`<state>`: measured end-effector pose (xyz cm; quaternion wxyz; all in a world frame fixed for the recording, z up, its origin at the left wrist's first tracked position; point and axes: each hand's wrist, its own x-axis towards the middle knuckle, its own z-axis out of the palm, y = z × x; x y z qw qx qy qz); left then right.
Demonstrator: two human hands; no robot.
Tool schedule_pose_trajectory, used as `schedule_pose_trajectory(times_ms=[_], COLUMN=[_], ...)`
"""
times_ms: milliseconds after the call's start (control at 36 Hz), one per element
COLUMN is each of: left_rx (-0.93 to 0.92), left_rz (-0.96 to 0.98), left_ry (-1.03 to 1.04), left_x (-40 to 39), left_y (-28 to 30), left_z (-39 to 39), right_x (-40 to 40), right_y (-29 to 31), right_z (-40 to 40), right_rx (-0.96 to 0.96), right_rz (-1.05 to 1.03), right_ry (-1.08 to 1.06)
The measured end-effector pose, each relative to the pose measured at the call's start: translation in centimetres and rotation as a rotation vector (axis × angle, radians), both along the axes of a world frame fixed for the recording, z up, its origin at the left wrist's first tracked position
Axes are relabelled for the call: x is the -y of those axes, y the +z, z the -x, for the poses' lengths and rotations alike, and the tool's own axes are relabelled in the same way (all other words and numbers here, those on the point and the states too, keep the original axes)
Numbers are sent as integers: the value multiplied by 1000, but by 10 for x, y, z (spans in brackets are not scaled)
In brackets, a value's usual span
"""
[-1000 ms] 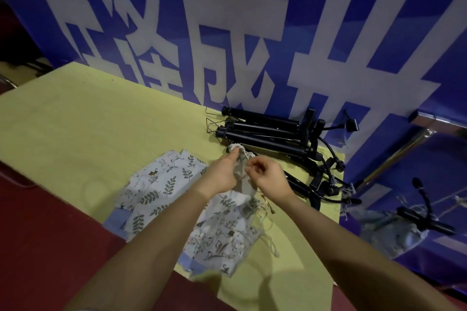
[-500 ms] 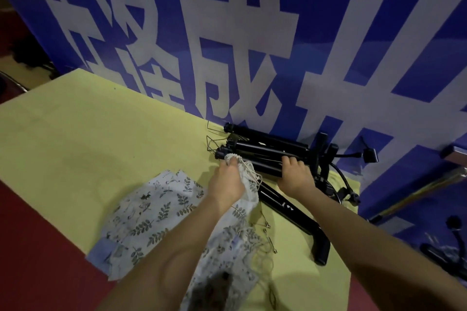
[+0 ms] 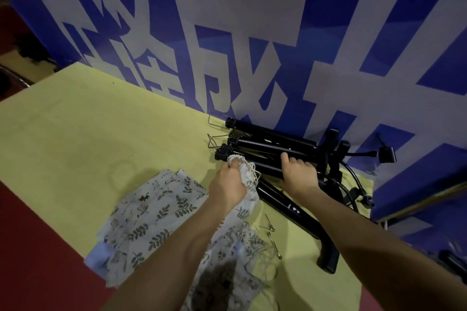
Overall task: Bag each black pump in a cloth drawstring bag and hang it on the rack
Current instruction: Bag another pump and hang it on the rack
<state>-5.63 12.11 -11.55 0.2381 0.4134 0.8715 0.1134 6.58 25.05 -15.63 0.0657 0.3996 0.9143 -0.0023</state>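
Yellow table (image 3: 106, 134), black pumps (image 3: 273, 140), cloth bags (image 3: 151, 212), needles (image 3: 271, 231)

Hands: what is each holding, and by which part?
Left hand grips the cloth bag at its gathered mouth; right hand grasps a black pump along its barrel.

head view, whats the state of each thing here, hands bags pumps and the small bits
left hand: grips the gathered mouth of a cloth bag
held cloth bag: bunched, mouth by the pump ends
right hand: curled over a pump in the pile
pump pile: lying flat against the banner
separate pump: lying flat, untouched
spare bags: flat, empty
metal needles: loose on the table
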Motion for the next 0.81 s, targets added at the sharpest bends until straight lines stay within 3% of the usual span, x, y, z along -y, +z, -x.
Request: schedule_pose_trajectory(times_ms=[222, 472, 806], left_rx=[18, 55, 63], left_rz=[-61, -194, -249], left_ry=[11, -32, -100], left_x=[19, 48, 79], left_y=[5, 17, 34], left_z=[1, -5, -21], right_x=[21, 56, 109], right_y=[26, 68, 88], right_z=[-10, -32, -87], right_rx=[-162, -399, -437], right_rz=[-50, 125, 141], right_ry=[-48, -199, -195])
